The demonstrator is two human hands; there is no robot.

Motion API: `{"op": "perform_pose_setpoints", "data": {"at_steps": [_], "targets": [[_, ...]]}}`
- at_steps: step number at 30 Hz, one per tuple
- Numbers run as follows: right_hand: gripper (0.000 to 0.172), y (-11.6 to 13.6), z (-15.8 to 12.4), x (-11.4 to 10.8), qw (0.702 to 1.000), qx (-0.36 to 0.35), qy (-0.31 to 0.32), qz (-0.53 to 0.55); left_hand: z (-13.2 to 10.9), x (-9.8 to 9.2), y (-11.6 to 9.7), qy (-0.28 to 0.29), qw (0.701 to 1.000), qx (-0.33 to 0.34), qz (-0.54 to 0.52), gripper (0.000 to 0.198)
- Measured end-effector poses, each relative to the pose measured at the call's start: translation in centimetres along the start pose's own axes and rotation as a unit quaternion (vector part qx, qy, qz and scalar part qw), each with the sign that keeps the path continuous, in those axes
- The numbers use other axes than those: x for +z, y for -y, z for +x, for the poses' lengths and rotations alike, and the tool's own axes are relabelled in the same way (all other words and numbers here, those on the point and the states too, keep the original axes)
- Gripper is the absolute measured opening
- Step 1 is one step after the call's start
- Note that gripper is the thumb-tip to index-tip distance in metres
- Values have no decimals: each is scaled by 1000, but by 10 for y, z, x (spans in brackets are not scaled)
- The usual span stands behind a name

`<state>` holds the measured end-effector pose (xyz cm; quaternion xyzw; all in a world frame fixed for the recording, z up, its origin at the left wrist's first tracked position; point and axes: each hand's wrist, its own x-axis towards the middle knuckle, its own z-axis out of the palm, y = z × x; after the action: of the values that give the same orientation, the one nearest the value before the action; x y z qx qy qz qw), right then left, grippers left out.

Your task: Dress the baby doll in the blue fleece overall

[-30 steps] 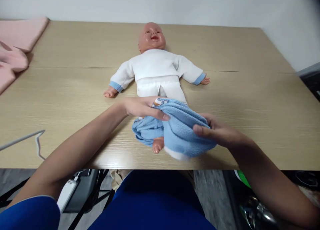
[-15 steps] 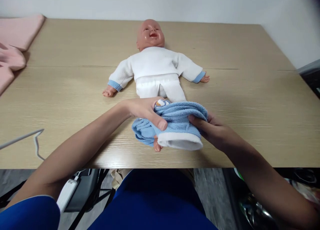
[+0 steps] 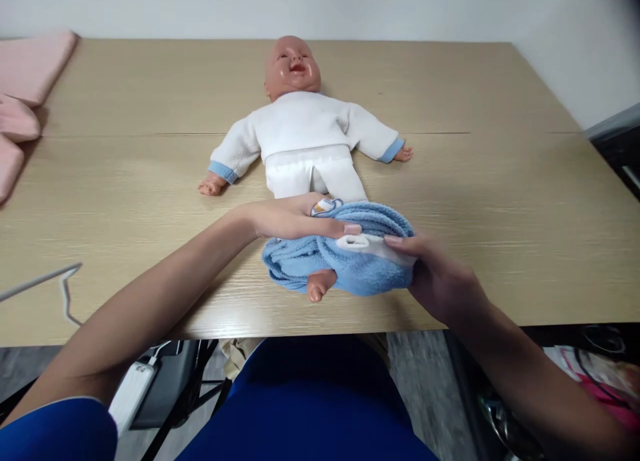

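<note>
Left hand [image 3: 295, 217] clasped the bunched blue garment [image 3: 363, 282], its fingers mostly hidden; the right hand [image 3: 445, 274] was clamped on it too, thumb at the white cuff [image 3: 383, 246]. The garment lay about the lower legs of a doll [image 3: 303, 124], one foot [image 3: 320, 284] poking out, near the front of the table [image 3: 500, 214]. Well apart, leftward, were a hanger [image 3: 40, 281] and pink cloth [image 3: 35, 67].

Single head-worn view; faces forward and down, close above the table [image 3: 505, 207]; blue shirt [image 3: 305, 407] at near edge; pale wall [image 3: 300, 9] far.
</note>
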<state>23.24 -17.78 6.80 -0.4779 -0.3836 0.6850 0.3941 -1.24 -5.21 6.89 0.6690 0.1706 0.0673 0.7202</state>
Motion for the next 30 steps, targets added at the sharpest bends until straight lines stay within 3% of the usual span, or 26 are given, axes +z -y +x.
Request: {"op": "perform_pose_setpoints", "data": {"at_steps": [5,10,12,17,21,25,30], "targets": [[34,8,-4,4,999,-18,32,7,0,9,-11,136,987,-47,-72,37],[29,11,-9,6,997,-27,60,44,2,15,-9,136,985,-66,-88,28],[30,10,-9,5,995,-39,73,51,2,14,-5,117,987,-57,-92,27],[41,1,-7,1,998,-12,49,24,1,5,2,-12,996,21,-81,52],[39,-11,-12,5,994,-47,-30,-93,1,3,4,21,992,3,-124,35],[31,-12,-21,14,960,-63,-120,-247,7,9,0,39,997,-8,-61,25],[27,-5,-27,10,907,-80,-140,-389,10,29,-12,-52,991,-50,116,22]]}}
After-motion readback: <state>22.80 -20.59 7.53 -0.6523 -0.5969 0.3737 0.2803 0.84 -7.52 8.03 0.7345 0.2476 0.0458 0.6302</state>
